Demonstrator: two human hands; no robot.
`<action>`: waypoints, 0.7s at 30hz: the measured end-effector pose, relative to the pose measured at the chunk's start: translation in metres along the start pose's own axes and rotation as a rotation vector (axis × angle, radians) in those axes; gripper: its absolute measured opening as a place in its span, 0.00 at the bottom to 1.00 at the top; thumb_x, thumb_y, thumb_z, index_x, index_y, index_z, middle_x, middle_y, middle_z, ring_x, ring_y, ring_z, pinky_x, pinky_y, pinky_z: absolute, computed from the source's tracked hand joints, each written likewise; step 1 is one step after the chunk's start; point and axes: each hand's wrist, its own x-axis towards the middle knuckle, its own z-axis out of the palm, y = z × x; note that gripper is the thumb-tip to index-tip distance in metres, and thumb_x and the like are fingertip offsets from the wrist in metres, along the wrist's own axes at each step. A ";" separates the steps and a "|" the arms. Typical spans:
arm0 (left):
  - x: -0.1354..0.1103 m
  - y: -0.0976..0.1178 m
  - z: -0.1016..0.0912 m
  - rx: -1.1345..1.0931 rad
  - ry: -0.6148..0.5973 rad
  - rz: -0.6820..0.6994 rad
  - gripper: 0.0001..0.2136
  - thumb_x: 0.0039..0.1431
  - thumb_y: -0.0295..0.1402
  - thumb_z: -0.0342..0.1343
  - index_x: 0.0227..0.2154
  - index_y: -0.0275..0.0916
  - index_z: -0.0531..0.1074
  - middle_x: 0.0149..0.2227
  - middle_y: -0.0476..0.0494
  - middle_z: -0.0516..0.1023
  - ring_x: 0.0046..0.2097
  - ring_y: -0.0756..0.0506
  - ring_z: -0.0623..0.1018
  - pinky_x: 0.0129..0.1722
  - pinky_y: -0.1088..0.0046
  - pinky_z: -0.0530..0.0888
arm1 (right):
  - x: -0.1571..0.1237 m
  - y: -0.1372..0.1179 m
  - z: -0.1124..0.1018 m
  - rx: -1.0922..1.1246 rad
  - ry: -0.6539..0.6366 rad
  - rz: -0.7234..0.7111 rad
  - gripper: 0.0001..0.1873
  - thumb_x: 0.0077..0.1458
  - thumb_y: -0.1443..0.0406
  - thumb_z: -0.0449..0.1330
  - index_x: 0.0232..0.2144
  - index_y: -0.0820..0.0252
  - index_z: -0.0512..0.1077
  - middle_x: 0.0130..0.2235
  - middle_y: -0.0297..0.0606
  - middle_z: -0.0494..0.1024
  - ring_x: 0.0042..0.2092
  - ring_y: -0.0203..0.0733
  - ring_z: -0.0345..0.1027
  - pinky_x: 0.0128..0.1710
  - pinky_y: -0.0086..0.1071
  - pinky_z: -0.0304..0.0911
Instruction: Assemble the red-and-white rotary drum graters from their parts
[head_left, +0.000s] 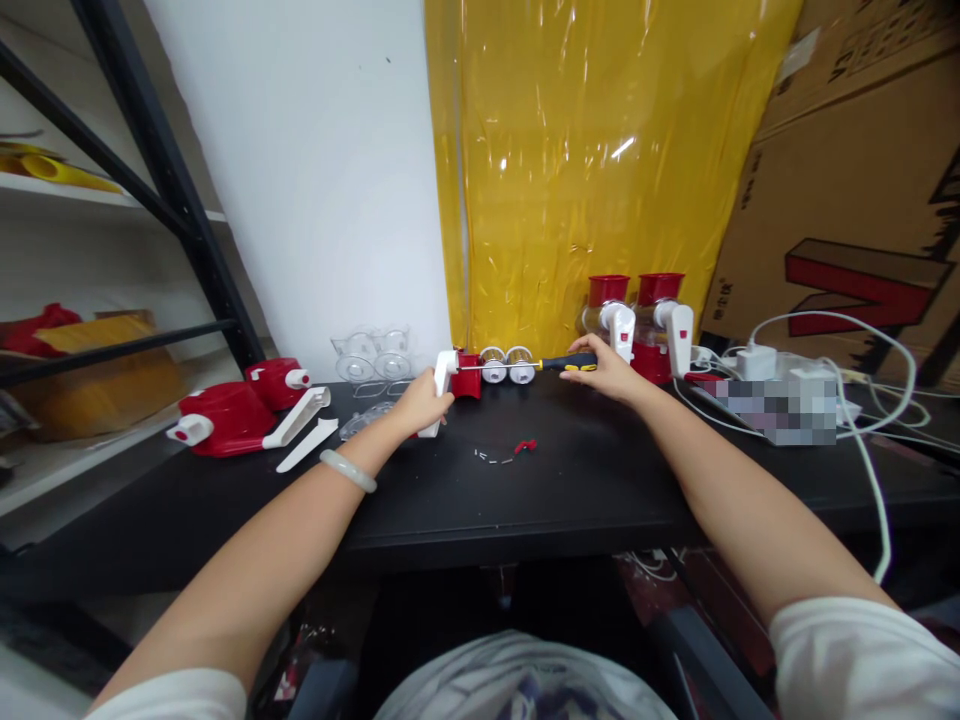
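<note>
Black and yellow, the screwdriver (568, 363) lies level just over the dark table (592, 490), its handle clamped in the right hand (604, 370). Its shaft points at the top of a white handle (447, 372), but from here I can't tell whether the tip is seated there. The left hand (424, 404) is closed around that handle and covers its middle, so only the top and a bit of the lower end show. A red part (470, 382) sits just beyond it, partly hidden. Near the table's middle, a small red piece (526, 446) and some tiny screws (493, 461) are too small to make out well. The clear plastic pieces (373, 358) overlap confusingly. To the right, a pixelated patch masks something among white cables (870, 325); a cardboard box (840, 190) runs out of view.
</note>
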 end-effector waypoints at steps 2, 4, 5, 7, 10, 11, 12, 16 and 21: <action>0.000 -0.001 0.000 0.017 0.000 -0.008 0.16 0.53 0.30 0.52 0.45 0.35 0.59 0.36 0.40 0.76 0.24 0.47 0.77 0.22 0.74 0.72 | 0.000 0.001 0.000 -0.096 -0.034 -0.024 0.25 0.39 0.50 0.68 0.34 0.57 0.65 0.27 0.29 0.71 0.27 0.35 0.66 0.29 0.30 0.63; 0.000 -0.002 -0.001 0.034 0.002 -0.013 0.16 0.53 0.31 0.52 0.45 0.35 0.60 0.36 0.40 0.76 0.24 0.47 0.77 0.22 0.74 0.72 | -0.001 0.002 0.001 -0.133 -0.087 0.001 0.25 0.39 0.48 0.67 0.32 0.57 0.66 0.25 0.28 0.69 0.24 0.33 0.63 0.25 0.28 0.60; 0.000 -0.001 -0.002 0.041 0.005 -0.007 0.16 0.53 0.31 0.52 0.45 0.35 0.60 0.37 0.39 0.76 0.23 0.47 0.77 0.22 0.74 0.72 | -0.001 0.003 0.002 -0.136 -0.107 0.020 0.25 0.39 0.48 0.67 0.32 0.58 0.66 0.24 0.27 0.68 0.22 0.32 0.61 0.23 0.27 0.58; 0.000 -0.001 -0.002 0.054 0.009 0.023 0.16 0.53 0.30 0.52 0.45 0.34 0.61 0.37 0.39 0.76 0.23 0.47 0.77 0.21 0.74 0.71 | -0.001 0.003 0.002 -0.125 -0.125 0.055 0.25 0.39 0.47 0.67 0.32 0.58 0.68 0.23 0.26 0.68 0.20 0.30 0.58 0.20 0.26 0.55; 0.000 -0.002 -0.002 0.071 -0.008 0.058 0.17 0.52 0.30 0.52 0.46 0.33 0.61 0.35 0.39 0.76 0.22 0.46 0.77 0.21 0.73 0.71 | -0.002 0.001 0.001 -0.106 -0.128 0.100 0.25 0.39 0.48 0.67 0.32 0.59 0.69 0.21 0.26 0.68 0.18 0.29 0.57 0.18 0.26 0.53; -0.001 -0.002 -0.002 0.080 -0.017 0.059 0.17 0.52 0.30 0.52 0.46 0.33 0.61 0.35 0.39 0.76 0.23 0.46 0.77 0.21 0.73 0.71 | -0.002 0.001 0.000 -0.102 -0.137 0.121 0.24 0.39 0.49 0.67 0.32 0.59 0.70 0.20 0.26 0.68 0.17 0.29 0.57 0.17 0.26 0.52; -0.001 -0.002 -0.002 0.090 -0.024 0.057 0.17 0.52 0.30 0.52 0.45 0.33 0.61 0.34 0.39 0.76 0.23 0.46 0.77 0.21 0.73 0.71 | -0.003 0.000 -0.001 -0.097 -0.149 0.140 0.24 0.39 0.49 0.67 0.32 0.60 0.70 0.19 0.26 0.68 0.16 0.30 0.57 0.16 0.26 0.52; -0.001 -0.004 -0.002 0.126 -0.034 0.068 0.16 0.52 0.30 0.51 0.44 0.32 0.62 0.32 0.40 0.76 0.23 0.46 0.77 0.23 0.72 0.71 | -0.004 -0.002 -0.002 -0.050 -0.221 0.178 0.23 0.40 0.49 0.67 0.31 0.61 0.72 0.17 0.27 0.68 0.15 0.30 0.58 0.14 0.25 0.52; -0.001 -0.006 -0.003 0.151 -0.024 0.104 0.16 0.52 0.30 0.51 0.44 0.32 0.62 0.32 0.41 0.76 0.22 0.45 0.76 0.23 0.72 0.70 | -0.004 -0.001 -0.002 0.028 -0.274 0.232 0.23 0.40 0.49 0.68 0.29 0.61 0.71 0.18 0.31 0.71 0.14 0.30 0.58 0.13 0.25 0.53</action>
